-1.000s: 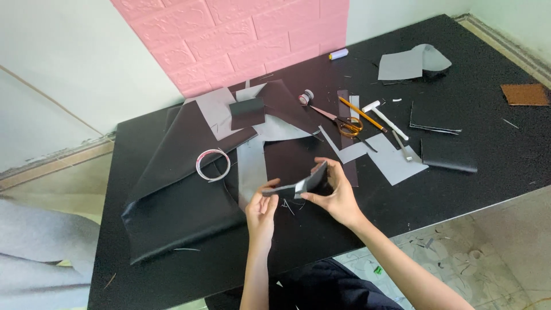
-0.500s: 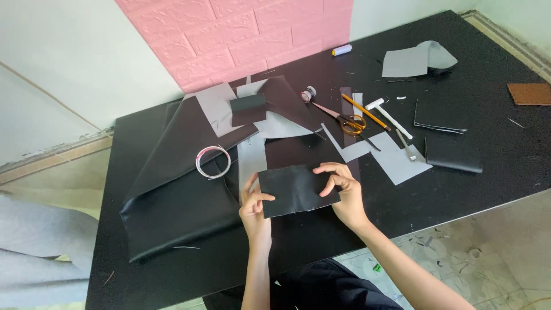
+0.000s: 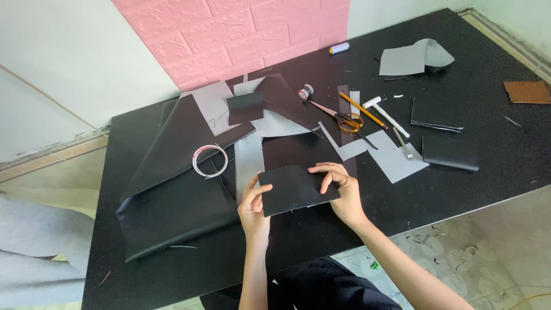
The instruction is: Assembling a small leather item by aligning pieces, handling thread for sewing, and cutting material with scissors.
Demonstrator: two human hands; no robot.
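Nearest, both hands hold one black leather rectangle (image 3: 295,189) flat just above the black table (image 3: 459,189). Left hand (image 3: 253,206) pinches its edge at 9 o'clock, thumb on top, fingers under. Right hand (image 3: 340,192) grips the edge at 3 o'clock, fingers curled over the top face.

At 10 o'clock from the piece, a tape roll (image 3: 209,160) lies on a big folded black leather sheet (image 3: 172,195). At 2 o'clock, near, grey offcuts (image 3: 390,158). Farther at 3 o'clock, a black folded wallet-like piece (image 3: 449,154).

Beyond, around 1 o'clock: orange-handled scissors (image 3: 344,119), a pencil (image 3: 361,110), a small white mallet (image 3: 385,113), a stack of black cut pieces (image 3: 437,112). At 12 o'clock, a small black panel (image 3: 245,107) on grey lining.

Far edge: grey fabric (image 3: 413,57), a brown piece (image 3: 528,92), a small tube (image 3: 338,48) by the pink brick wall (image 3: 241,34).
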